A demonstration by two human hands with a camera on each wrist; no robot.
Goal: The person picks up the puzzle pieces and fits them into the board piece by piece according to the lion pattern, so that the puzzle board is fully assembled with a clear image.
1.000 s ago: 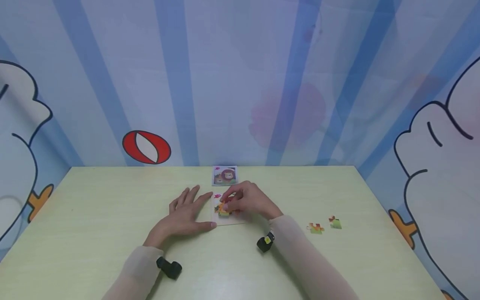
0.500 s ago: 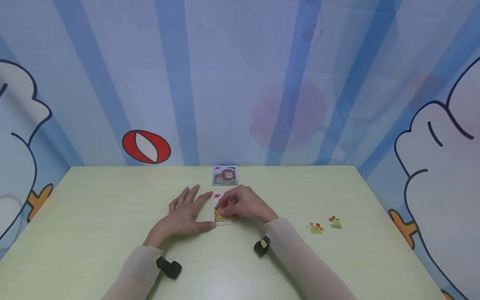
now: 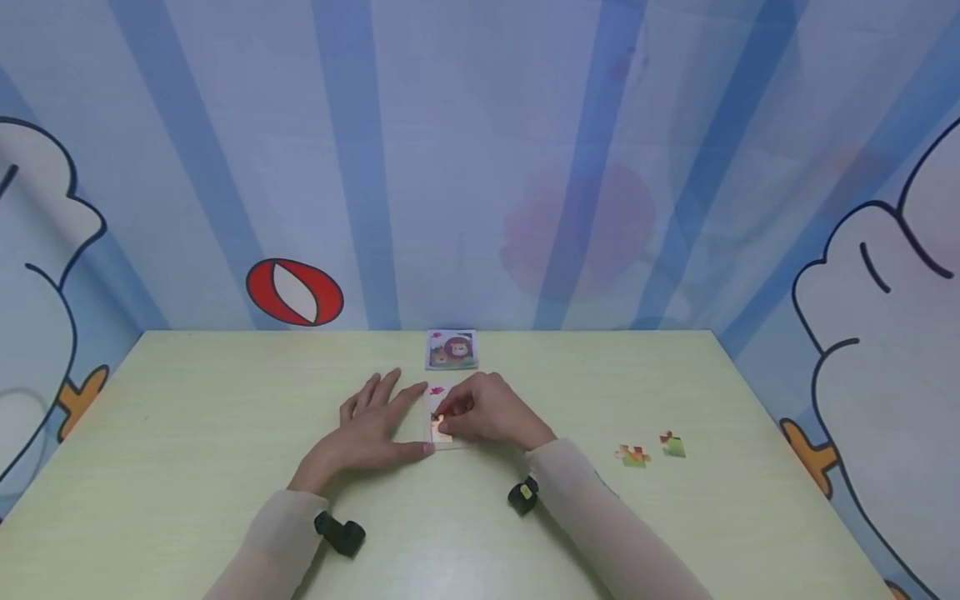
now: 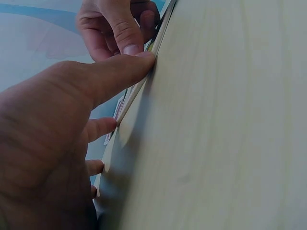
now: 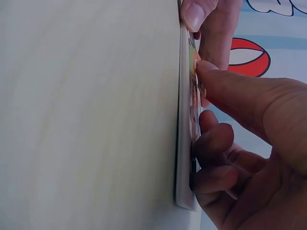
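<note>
A small white-bordered puzzle board [image 3: 431, 400] lies on the table, seen edge-on in both wrist views. My left hand [image 3: 367, 437] is spread flat at its left side, with thumb and index fingertip touching the board's edge. Over the board, my right hand [image 3: 487, 412] has curled fingers and pinches an orange puzzle piece [image 3: 439, 427] at the board's lower left. In the right wrist view the thumb presses on the orange piece [image 5: 196, 62], and the other fingers rest along the board [image 5: 184, 158]. My right hand hides most of the picture.
Two loose puzzle pieces, one orange [image 3: 633, 456] and one green and brown [image 3: 672, 444], lie on the table to the right. Behind the board is a lion picture card [image 3: 452, 350]. A striped fabric backdrop [image 3: 465, 167] rises at the table's far edge.
My right hand has shifted slightly left and down with the orange piece, from above the board's middle to its lower left corner. My left hand stays in place.
</note>
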